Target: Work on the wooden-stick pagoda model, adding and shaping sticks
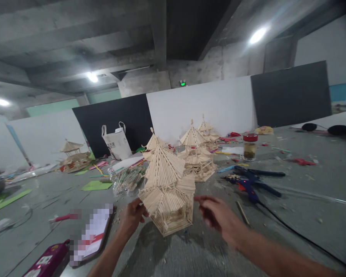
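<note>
Pagoda (165, 190) btwn L hand (132, 216) & R hand (217, 215)

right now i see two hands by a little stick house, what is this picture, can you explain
There's no machine here: these are a person's own bare hands, seen from one camera worn on the head, looking forward and down. Between the left hand and right hand stands a tiered pavilion model built from thin sticks. The left one is at its side, though whether it grips is hard to tell; the right one points close to the other side. Similar models stand behind. On the grey table are also a phone, a lidded jar and what looks like a blue glue gun.
</note>
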Motion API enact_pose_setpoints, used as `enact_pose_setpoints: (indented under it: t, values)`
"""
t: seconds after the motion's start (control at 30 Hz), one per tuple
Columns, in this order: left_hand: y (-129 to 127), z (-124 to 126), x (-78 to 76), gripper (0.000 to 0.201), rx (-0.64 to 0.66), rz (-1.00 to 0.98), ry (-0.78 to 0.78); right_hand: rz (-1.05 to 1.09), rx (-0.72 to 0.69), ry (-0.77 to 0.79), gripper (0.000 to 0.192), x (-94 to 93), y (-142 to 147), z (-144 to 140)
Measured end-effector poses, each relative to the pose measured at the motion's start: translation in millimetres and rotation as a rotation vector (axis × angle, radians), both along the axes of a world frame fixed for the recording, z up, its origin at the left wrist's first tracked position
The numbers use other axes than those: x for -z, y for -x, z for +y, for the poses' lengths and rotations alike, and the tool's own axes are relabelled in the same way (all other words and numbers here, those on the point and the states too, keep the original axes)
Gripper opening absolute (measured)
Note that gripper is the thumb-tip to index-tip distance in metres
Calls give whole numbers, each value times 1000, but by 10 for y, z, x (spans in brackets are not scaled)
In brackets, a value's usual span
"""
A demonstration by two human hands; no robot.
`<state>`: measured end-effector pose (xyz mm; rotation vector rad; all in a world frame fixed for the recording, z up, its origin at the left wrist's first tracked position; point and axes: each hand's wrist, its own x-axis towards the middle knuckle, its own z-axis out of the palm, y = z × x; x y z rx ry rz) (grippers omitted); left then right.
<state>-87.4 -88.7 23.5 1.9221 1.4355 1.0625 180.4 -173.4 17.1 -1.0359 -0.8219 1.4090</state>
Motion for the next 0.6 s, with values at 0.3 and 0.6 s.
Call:
enact_pose_setpoints:
  t: [0.3, 0.6]
  values:
    - [-37, -58, -29, 19, -39, 23, 1, 9, -114, -54, 29, -101, -293, 613]
    - [50, 159, -137, 15, -95, -20, -83, 76, -144, -31, 25, -97, -42, 261]
